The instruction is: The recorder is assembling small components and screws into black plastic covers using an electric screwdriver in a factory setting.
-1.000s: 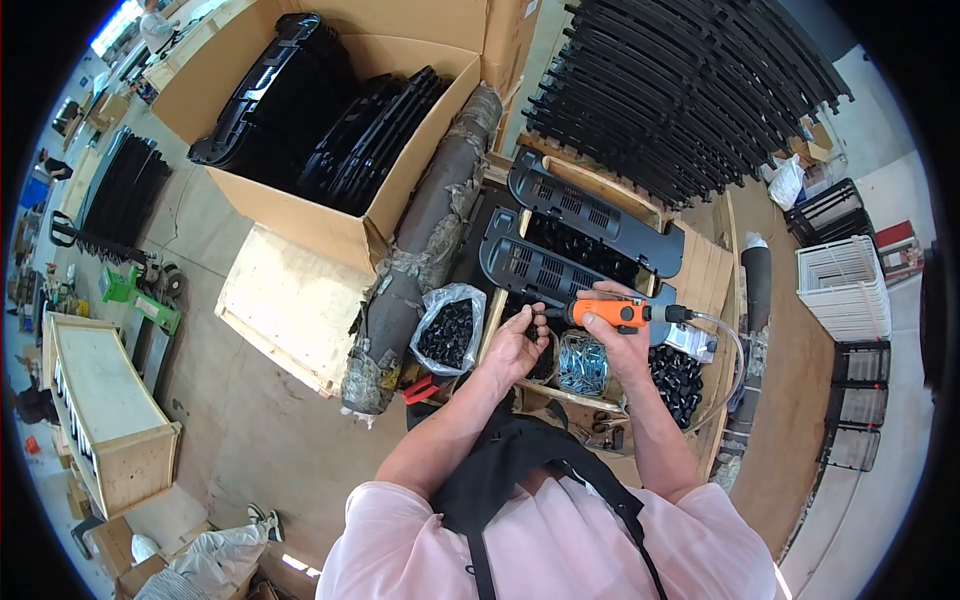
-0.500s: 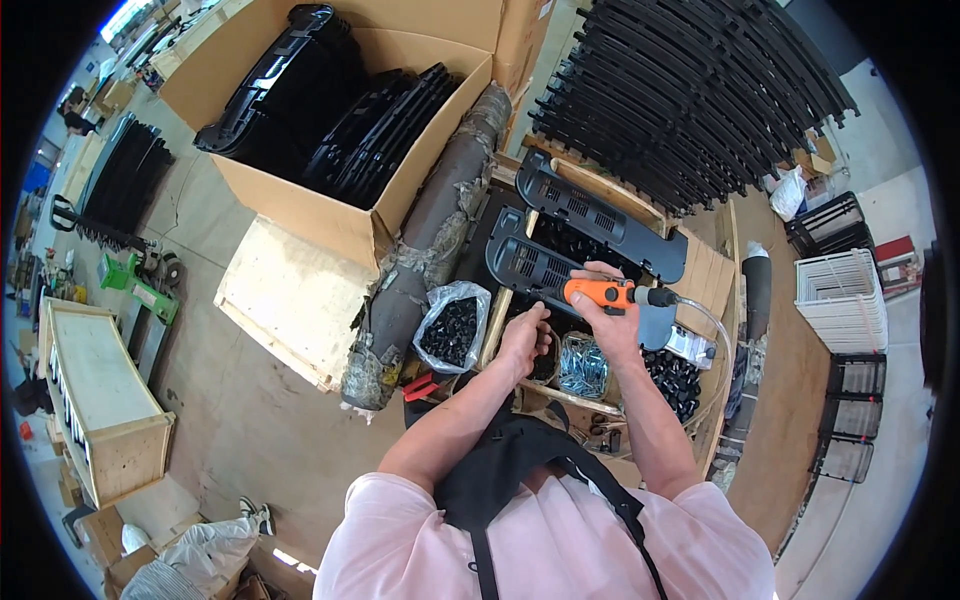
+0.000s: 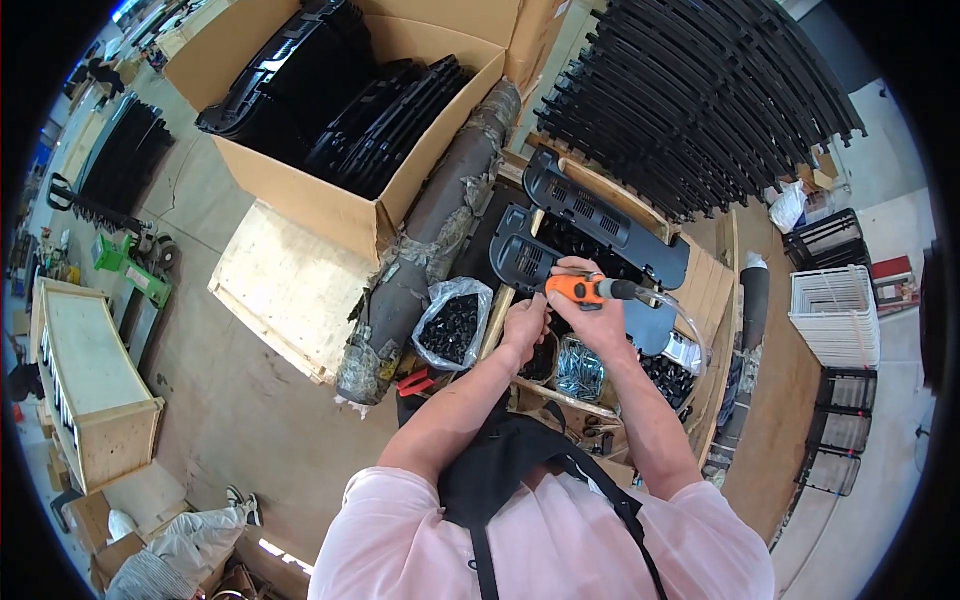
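My right hand (image 3: 598,322) is wrapped round an orange pneumatic screwdriver (image 3: 572,289), from whose dark rear end a clear hose (image 3: 668,300) curves off to the right. Close to the tool's front end, my left hand (image 3: 527,325) has its fingers pinched together over the near black plastic panel (image 3: 522,262). Whatever sits between those fingertips is too small to make out. The slotted panel lies across the wooden bench frame, partly covered by both hands. Parallel to it, farther back, rests a second black panel (image 3: 600,225).
Beside my left forearm stands a bag of small black parts (image 3: 450,330). Below my hands is a bin of silver screws (image 3: 580,372). A padded roller (image 3: 430,235) and a cardboard box (image 3: 300,185) of black panels border the left; stacked black slats (image 3: 700,110) stand at the far right.
The screwdriver and my right hand have shifted left, bringing the tool's front to my left fingertips. My left hand has moved slightly, and its fingers are drawn closer together.
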Demonstrator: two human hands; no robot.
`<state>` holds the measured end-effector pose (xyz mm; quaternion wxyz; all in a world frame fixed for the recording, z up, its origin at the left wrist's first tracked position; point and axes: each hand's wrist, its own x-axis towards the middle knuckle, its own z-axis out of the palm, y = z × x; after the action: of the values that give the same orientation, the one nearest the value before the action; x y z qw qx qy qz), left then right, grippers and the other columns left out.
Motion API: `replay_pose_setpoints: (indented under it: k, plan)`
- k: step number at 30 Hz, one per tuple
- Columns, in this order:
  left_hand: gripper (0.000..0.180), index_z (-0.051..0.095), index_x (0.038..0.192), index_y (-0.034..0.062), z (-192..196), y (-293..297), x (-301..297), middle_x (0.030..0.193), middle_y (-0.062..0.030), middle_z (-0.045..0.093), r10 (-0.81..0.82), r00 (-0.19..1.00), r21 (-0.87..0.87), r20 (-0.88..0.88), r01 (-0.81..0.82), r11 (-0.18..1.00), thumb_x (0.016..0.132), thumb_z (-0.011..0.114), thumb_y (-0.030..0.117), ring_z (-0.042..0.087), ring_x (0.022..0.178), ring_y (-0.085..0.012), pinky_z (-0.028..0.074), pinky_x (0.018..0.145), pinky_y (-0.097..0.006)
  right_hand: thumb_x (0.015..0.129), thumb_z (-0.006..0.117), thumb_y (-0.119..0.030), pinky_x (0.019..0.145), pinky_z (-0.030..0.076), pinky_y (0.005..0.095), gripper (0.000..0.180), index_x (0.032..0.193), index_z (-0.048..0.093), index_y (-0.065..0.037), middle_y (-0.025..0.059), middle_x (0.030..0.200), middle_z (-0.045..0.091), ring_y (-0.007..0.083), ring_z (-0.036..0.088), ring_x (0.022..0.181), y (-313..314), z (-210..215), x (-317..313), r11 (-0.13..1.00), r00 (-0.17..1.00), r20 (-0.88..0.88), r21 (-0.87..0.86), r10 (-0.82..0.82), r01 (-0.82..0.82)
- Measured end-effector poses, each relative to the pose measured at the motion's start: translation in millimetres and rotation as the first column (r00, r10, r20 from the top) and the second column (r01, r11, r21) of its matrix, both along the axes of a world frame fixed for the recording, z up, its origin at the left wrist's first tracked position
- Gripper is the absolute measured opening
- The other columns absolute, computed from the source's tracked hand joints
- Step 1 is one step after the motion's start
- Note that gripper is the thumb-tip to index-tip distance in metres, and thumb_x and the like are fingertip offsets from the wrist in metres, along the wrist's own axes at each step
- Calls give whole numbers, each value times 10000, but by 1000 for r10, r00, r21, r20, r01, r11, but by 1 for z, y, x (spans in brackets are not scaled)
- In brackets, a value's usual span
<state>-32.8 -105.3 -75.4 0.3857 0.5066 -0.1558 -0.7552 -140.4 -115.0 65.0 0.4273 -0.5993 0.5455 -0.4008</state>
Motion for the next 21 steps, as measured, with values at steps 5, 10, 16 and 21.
replay_pose_setpoints:
  k: [5, 10, 16, 21]
  plan:
    - [433, 627, 847, 76, -4, 1, 0, 708, 10, 579, 28, 999, -34, 47, -27, 999, 1088, 521, 421, 496, 529, -87, 376, 441, -256, 850, 789, -94, 939, 541, 313, 317, 1145, 686, -39, 63, 1137, 723, 132, 665, 1024, -3, 6, 9, 998, 985, -167, 50, 48, -40]
    - [431, 592, 813, 95, 3, 1, -5, 687, 14, 562, 17, 997, -35, 77, -15, 999, 1106, 500, 397, 487, 537, -80, 368, 453, -255, 848, 796, -108, 953, 543, 318, 351, 1175, 684, -44, 70, 1168, 725, 140, 672, 1038, -6, 4, 4, 996, 977, -208, 75, 54, -39]
    - [433, 608, 830, 82, 0, 0, -5, 685, 6, 567, 23, 994, -65, 111, -16, 998, 1098, 513, 409, 495, 529, -86, 373, 450, -256, 866, 799, -85, 1014, 533, 330, 482, 1311, 619, -40, 102, 1247, 715, 172, 673, 1143, 7, 6, -5, 995, 992, -87, -28, 94, -97]
    - [489, 648, 874, 65, -2, 4, -8, 688, 4, 563, 63, 992, -41, 112, -59, 997, 1040, 589, 522, 475, 505, -95, 357, 433, -261, 860, 790, -36, 1044, 535, 345, 515, 1332, 587, -23, 141, 1250, 714, 194, 682, 1131, 34, 39, -28, 993, 984, 176, -112, -19, 39]
